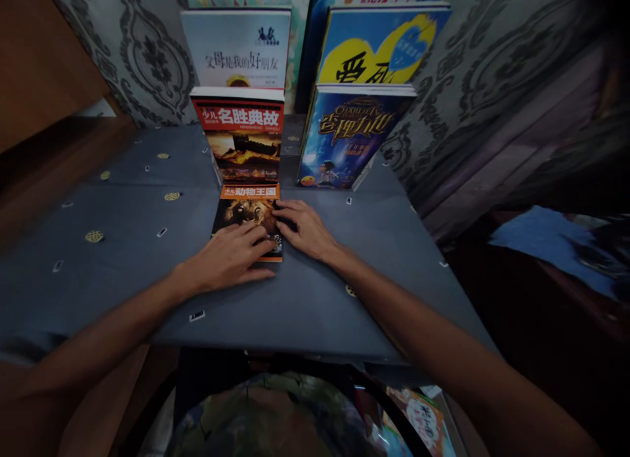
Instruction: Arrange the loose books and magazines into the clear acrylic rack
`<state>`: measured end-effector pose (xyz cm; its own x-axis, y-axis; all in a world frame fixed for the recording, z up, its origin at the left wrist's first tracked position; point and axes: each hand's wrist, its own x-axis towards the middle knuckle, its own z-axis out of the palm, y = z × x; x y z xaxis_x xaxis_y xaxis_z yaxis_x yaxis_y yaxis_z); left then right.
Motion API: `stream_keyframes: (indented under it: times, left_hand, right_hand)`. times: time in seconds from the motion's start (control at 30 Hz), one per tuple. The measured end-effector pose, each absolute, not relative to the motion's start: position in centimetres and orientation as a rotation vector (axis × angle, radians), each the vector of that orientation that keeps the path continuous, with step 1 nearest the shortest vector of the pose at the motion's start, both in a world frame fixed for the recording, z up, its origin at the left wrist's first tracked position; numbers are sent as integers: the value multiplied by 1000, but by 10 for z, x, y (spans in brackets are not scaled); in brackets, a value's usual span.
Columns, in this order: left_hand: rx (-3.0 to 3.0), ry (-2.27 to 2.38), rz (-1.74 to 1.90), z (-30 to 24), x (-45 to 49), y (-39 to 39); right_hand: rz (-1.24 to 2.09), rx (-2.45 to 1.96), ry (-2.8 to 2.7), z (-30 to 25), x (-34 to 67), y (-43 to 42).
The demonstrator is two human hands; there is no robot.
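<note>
A book with a lion's face and an orange title band [249, 204] lies flat on the cloth-covered table [325, 312]. My left hand [231, 257] rests across its lower left part with the fingers stretched out, hiding some of the cover. At the book's right edge is my right hand [305, 227], fingers extended and their tips touching the cover. Just behind stands a red-topped book [251, 138] showing a wall on its cover. To its right a blue book [352, 138] with gold lettering stands upright.
Behind these stand a pale book [236, 46] and a blue-and-yellow book [384, 43], with more at the back. Patterned wallpaper [152, 46] rises behind the table. More books [418, 417] lie below the table's front edge. Blue cloth [541, 240] lies at the right.
</note>
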<state>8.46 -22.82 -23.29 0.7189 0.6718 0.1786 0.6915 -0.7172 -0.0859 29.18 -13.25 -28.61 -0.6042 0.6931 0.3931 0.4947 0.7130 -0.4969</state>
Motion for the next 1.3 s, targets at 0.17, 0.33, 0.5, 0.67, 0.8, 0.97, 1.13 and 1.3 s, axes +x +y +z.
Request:
stream_keyframes:
  times: [0.17, 0.33, 0.5, 0.67, 0.8, 0.97, 1.13, 1.3]
  left_hand:
    - [-2696, -1090, -105, -236, 84, -228]
    - [-2670, -1053, -132, -239, 84, -227]
    - [-2665, -1036, -217, -237, 85, -227]
    - [-2659, -1023, -218, -234, 84, -226]
    - [-2657, -1018, -211, -233, 83, -226]
    - [-2681, -1017, -213, -232, 83, -226]
    - [-2687, -1020, -200, -232, 82, -225]
    - [-2731, -983, -218, -234, 78, -222]
  right_hand:
    - [471, -824, -2353, -288, 290, -132]
    - [479, -776, -2347, -288, 290, -134]
    - [474, -777, -2343, -287, 291, -135]
    - [482, -769, -2347, -287, 291, -135]
    - [480, -769, -2337, -287, 291, -135]
    - [476, -760, -2331, -289, 290, -134]
    - [491, -782, -2365, -287, 291, -136]
    - [529, -780, -2503, -279, 297, -136]
